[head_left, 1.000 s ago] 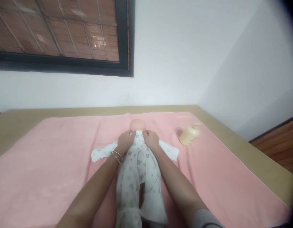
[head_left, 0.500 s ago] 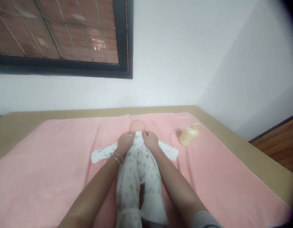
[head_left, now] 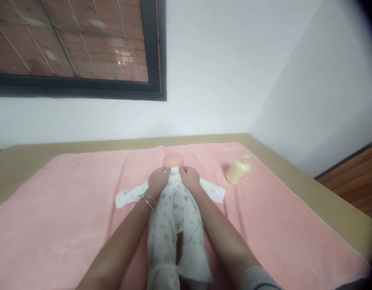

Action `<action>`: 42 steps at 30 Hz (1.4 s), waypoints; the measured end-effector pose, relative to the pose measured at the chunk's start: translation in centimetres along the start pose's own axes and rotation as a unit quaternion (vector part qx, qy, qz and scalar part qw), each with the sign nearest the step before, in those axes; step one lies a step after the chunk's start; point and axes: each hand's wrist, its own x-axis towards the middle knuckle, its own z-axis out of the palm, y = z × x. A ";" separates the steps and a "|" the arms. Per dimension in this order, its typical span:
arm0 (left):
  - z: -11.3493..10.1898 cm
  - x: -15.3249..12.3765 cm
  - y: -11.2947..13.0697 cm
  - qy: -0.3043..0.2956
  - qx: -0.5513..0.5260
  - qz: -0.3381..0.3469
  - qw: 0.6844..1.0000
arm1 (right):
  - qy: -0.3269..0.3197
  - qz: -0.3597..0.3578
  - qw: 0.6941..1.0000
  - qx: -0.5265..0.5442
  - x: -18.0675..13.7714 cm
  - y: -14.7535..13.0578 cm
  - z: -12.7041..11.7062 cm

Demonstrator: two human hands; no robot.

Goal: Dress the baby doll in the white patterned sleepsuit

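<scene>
Two hands were engaged at frame centre, the left hand (head_left: 157, 182) and the right hand (head_left: 190, 177) each pinching the neckline of the printed white romper (head_left: 174, 225) on a doll (head_left: 173, 160) lying on a pink towel (head_left: 53, 217), a cream bottle (head_left: 238, 172) lying well apart toward centre right.

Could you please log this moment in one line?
left hand, right hand: pinching romper collar; doll: on pink towel; bottle: on towel
</scene>
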 end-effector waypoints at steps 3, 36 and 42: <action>0.0 0.0 0.0 -0.002 0.001 -0.003 1.000 | 0.003 0.002 1.000 0.006 0.0 -0.1 -0.1; -0.2 -0.1 0.3 -0.005 0.007 -0.001 1.000 | -0.011 -0.005 1.000 -0.008 0.2 0.1 -0.1; -0.3 -0.3 0.4 -0.005 0.005 -0.008 1.000 | -0.007 0.001 1.000 -0.019 0.2 0.1 -0.1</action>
